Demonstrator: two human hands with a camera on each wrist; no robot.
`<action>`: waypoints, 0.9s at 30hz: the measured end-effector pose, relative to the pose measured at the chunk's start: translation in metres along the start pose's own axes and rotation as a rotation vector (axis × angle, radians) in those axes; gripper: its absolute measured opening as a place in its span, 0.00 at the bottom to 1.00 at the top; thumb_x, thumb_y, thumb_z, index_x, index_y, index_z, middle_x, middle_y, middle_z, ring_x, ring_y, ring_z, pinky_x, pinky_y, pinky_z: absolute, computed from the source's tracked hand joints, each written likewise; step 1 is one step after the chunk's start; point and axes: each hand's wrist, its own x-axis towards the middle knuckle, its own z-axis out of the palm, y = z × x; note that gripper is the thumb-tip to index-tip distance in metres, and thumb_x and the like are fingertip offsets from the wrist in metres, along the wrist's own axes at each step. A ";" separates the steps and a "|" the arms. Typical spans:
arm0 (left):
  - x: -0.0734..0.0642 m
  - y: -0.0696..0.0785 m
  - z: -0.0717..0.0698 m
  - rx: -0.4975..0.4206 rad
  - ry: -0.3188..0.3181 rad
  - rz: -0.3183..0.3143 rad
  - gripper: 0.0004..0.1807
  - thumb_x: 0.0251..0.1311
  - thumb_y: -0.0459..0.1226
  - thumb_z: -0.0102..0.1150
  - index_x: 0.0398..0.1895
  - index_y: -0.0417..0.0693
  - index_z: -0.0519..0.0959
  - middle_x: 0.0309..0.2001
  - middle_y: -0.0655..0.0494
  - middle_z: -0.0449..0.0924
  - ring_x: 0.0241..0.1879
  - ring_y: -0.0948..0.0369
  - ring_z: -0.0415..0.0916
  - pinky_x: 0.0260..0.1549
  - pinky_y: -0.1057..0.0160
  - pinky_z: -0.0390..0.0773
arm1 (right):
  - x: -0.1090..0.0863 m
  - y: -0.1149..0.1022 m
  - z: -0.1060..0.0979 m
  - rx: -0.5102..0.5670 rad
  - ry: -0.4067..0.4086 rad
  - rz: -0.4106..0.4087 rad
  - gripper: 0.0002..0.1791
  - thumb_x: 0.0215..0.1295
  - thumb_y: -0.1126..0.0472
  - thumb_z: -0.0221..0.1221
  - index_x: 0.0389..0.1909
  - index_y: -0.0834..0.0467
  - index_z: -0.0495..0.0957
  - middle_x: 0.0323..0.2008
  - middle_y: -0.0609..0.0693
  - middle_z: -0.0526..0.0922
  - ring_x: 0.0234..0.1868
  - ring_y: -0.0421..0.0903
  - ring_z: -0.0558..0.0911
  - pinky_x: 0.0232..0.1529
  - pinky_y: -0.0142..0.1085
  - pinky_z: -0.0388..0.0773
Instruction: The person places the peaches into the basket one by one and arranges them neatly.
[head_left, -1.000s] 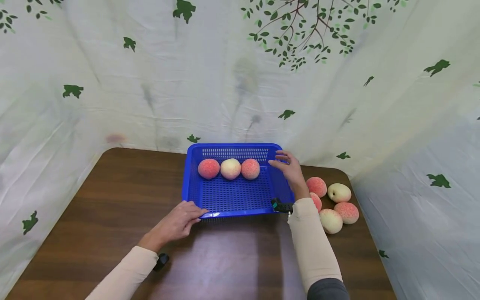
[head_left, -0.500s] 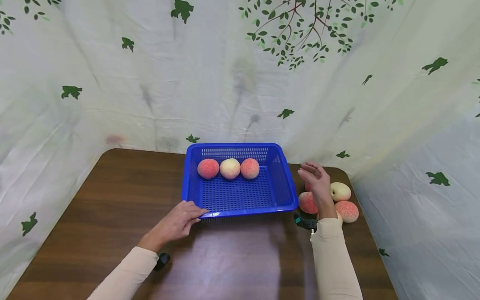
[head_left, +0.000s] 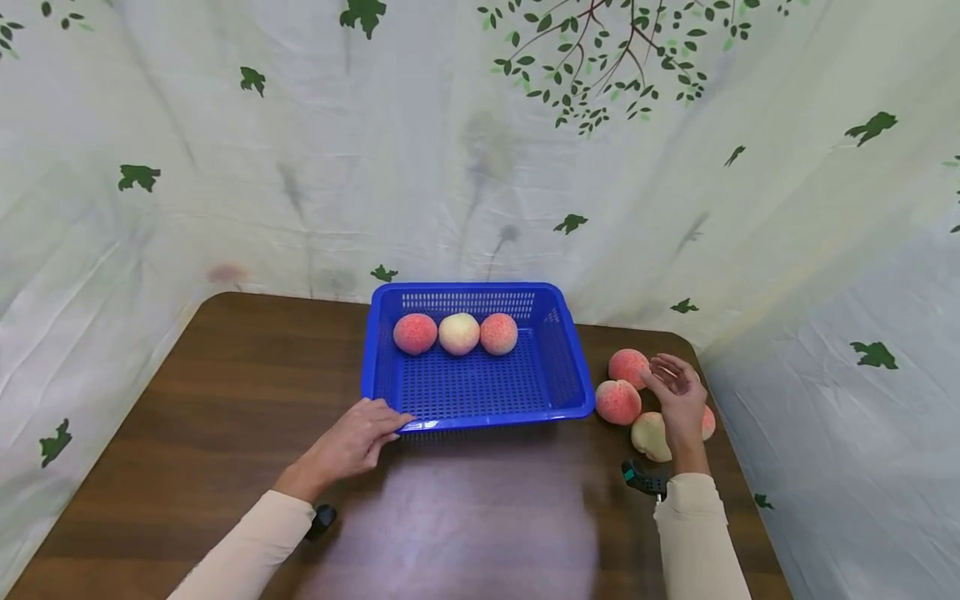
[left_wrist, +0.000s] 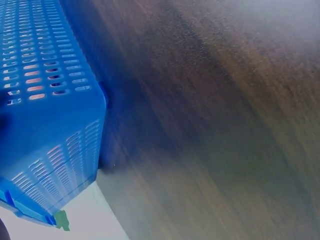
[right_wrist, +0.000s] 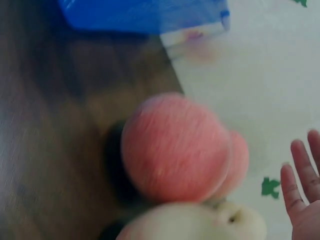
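A blue plastic basket [head_left: 480,392] stands on the table with three peaches in a row along its back: a pink one [head_left: 415,334], a pale one [head_left: 459,334] and a pinkish one [head_left: 498,334]. My left hand [head_left: 351,442] grips the basket's front-left rim. To the basket's right, my right hand [head_left: 678,398] hovers over the loose peaches, fingers loosely bent and holding nothing. Beside it lie two pink peaches [head_left: 628,367] [head_left: 618,402] and a pale peach [head_left: 651,437]. A pink peach [head_left: 708,423] is partly hidden behind the hand. The right wrist view shows the fingers spread apart.
The brown wooden table [head_left: 247,400] has rounded back corners. A pale curtain [head_left: 315,183] with green leaf prints hangs behind it and along both sides. In the left wrist view, the basket's slotted wall [left_wrist: 45,115] rises from the tabletop.
My right hand has moved from the basket's right rim rightward and nearer, over the loose peaches. My left hand has stayed on the basket's rim, and the peaches inside have not moved.
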 end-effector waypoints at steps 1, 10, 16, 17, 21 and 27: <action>0.000 0.000 0.000 0.004 0.003 0.005 0.16 0.45 0.25 0.65 0.42 0.35 0.84 0.34 0.53 0.85 0.33 0.58 0.73 0.33 0.61 0.68 | -0.001 0.002 -0.004 -0.001 0.011 -0.007 0.25 0.58 0.70 0.64 0.58 0.67 0.71 0.54 0.60 0.75 0.57 0.53 0.74 0.47 0.24 0.74; -0.001 0.002 0.001 0.046 0.004 0.021 0.19 0.43 0.25 0.64 0.44 0.36 0.83 0.34 0.54 0.83 0.33 0.58 0.75 0.33 0.59 0.69 | -0.014 0.019 -0.029 -0.215 0.048 0.015 0.25 0.57 0.68 0.67 0.56 0.68 0.73 0.47 0.48 0.80 0.55 0.52 0.75 0.50 0.25 0.71; -0.001 0.003 0.001 0.076 0.002 0.038 0.22 0.42 0.23 0.63 0.45 0.36 0.82 0.34 0.53 0.82 0.34 0.58 0.76 0.34 0.58 0.71 | -0.023 0.032 -0.039 -0.138 0.028 -0.029 0.25 0.55 0.74 0.66 0.54 0.73 0.72 0.45 0.48 0.81 0.53 0.49 0.76 0.54 0.28 0.70; -0.001 0.003 0.001 0.078 0.003 0.044 0.22 0.41 0.22 0.62 0.45 0.36 0.82 0.34 0.53 0.82 0.34 0.58 0.76 0.34 0.58 0.72 | -0.024 0.034 -0.040 -0.131 0.026 -0.035 0.25 0.55 0.75 0.66 0.55 0.73 0.72 0.46 0.49 0.81 0.53 0.47 0.76 0.55 0.27 0.69; 0.000 0.003 0.001 0.075 0.007 0.056 0.21 0.42 0.22 0.61 0.45 0.35 0.82 0.34 0.52 0.82 0.35 0.57 0.77 0.36 0.57 0.73 | -0.029 0.043 -0.045 -0.127 0.032 -0.034 0.26 0.55 0.74 0.66 0.55 0.71 0.73 0.47 0.45 0.82 0.53 0.41 0.77 0.54 0.25 0.69; 0.001 0.001 0.000 0.058 -0.006 0.053 0.19 0.43 0.23 0.63 0.43 0.35 0.83 0.35 0.51 0.84 0.34 0.58 0.77 0.35 0.58 0.73 | -0.037 0.053 -0.050 -0.166 0.051 -0.021 0.29 0.52 0.76 0.67 0.58 0.73 0.71 0.46 0.39 0.80 0.55 0.44 0.75 0.53 0.23 0.67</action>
